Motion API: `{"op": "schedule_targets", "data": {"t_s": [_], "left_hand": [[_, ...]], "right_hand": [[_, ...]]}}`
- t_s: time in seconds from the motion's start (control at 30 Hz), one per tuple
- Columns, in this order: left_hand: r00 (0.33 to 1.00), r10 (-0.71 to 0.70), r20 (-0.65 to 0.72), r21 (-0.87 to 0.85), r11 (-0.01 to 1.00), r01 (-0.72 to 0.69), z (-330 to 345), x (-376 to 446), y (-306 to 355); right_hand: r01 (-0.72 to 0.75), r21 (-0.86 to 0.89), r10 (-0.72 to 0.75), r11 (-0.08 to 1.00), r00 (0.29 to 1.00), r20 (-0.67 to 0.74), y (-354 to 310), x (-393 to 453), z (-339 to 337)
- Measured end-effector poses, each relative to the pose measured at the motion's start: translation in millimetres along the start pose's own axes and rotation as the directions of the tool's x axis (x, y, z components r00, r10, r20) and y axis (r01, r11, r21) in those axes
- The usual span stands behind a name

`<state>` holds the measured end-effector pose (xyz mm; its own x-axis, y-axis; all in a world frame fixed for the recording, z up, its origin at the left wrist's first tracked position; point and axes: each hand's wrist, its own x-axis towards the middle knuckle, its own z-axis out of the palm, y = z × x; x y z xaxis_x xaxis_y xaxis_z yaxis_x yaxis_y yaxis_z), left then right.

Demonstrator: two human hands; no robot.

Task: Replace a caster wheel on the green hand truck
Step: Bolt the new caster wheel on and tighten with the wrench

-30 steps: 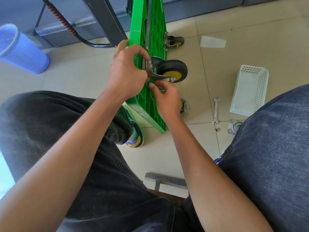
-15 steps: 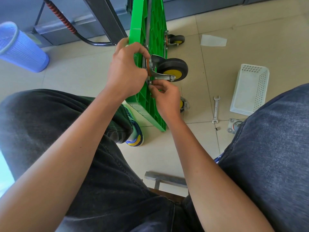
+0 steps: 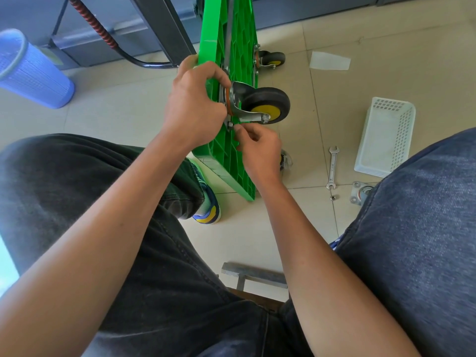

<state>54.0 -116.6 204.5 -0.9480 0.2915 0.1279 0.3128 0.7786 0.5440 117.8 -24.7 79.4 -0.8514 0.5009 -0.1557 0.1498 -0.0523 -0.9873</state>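
The green hand truck (image 3: 239,39) stands on its edge on the tiled floor, ribbed underside facing right. A caster wheel (image 3: 266,104), black tyre with a yellow hub in a metal fork, sits against that underside. My left hand (image 3: 195,106) grips the truck's edge, its fingers curled round to the caster's mounting plate. My right hand (image 3: 257,148) pinches a small nut at the plate's lower corner (image 3: 230,124). A second caster (image 3: 271,59) shows farther back, and a third is half hidden behind my right hand.
A spanner (image 3: 332,167) and a loose nut (image 3: 333,197) lie on the floor at right, beside an old caster plate (image 3: 358,193) and a white plastic basket (image 3: 386,135). A blue bin (image 3: 31,73) stands at far left. My knees frame the view.
My right hand's fingers have shifted slightly at the nut on the plate's lower corner. The left hand and the caster stay put.
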Motion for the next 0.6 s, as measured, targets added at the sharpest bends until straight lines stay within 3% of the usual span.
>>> {"op": "schedule_targets", "data": {"t_s": [0.6], "left_hand": [[1.000, -0.008, 0.002, -0.002, 1.000, 0.008, -0.9, -1.2, 1.8]], "right_hand": [[0.140, -0.044, -0.138, 0.989, 0.989, 0.047, -1.3, 1.4, -2.2]]}}
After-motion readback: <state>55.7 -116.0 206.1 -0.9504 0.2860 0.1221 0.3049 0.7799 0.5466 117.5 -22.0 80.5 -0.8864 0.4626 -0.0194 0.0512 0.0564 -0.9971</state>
